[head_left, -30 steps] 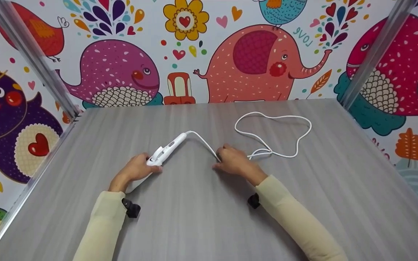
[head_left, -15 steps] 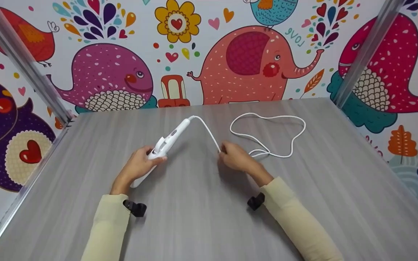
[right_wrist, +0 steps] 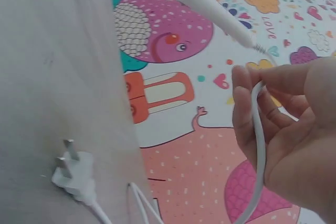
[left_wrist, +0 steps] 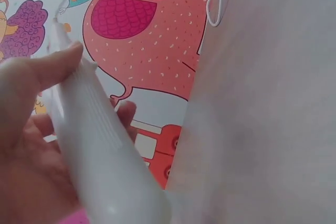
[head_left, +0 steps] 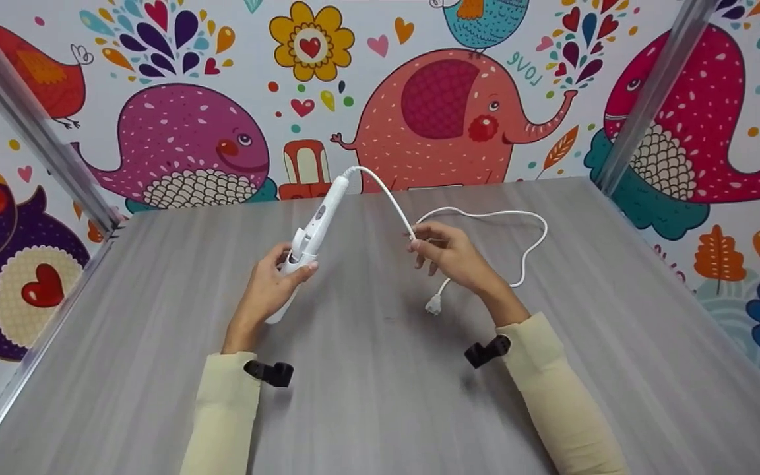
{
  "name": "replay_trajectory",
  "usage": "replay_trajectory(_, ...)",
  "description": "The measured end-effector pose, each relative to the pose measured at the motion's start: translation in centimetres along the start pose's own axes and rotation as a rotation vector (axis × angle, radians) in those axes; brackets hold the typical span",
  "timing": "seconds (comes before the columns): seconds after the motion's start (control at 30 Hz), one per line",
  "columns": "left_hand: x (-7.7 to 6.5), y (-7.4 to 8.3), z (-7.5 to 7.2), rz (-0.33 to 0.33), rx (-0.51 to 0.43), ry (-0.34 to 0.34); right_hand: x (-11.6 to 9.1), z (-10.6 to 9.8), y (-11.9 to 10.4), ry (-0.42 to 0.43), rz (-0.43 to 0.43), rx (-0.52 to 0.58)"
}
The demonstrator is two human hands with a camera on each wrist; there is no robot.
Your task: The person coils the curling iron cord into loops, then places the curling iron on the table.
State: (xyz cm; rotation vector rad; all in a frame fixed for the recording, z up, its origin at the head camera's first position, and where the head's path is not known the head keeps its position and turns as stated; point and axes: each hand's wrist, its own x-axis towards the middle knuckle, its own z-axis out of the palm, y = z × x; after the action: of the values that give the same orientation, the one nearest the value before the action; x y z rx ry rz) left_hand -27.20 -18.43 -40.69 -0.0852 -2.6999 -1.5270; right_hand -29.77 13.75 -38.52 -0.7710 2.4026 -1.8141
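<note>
My left hand [head_left: 266, 282] grips a white curling iron [head_left: 326, 214] around its middle, where a small lever stands out. It is held tilted above the table, with its cord end up and away and its thicker end toward me. The left wrist view shows the thumb over the smooth white body [left_wrist: 105, 140] and fingers behind it. My right hand [head_left: 462, 257] pinches the white cord [head_left: 386, 189] between thumb and fingertips, a short way from the iron. Below that hand, the cord's plug [head_left: 433, 305] shows its metal prongs in the right wrist view.
A loose loop of the cord [head_left: 543, 231] lies on the grey wood-grain table [head_left: 367, 369] at the right. Behind stands a wall [head_left: 380, 86] printed with cartoon animals. Metal posts [head_left: 657, 99] rise at the back corners.
The left hand has raised the curling iron and tipped it more upright. The right hand has lifted the cord up and away, the plug has come into view, and the loop has grown smaller.
</note>
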Motion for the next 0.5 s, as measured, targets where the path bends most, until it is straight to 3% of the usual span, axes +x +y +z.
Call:
replay_trajectory(0.27,-0.7,1.7,0.4,0.052,-0.037,0.056,-0.5,-0.2,-1.4,0.002,-0.03,0.099)
replay_trajectory(0.5,-1.4,2.9,0.3,0.143,-0.089,0.066,-0.9,-0.4,-1.9,-0.157,-0.1,0.291)
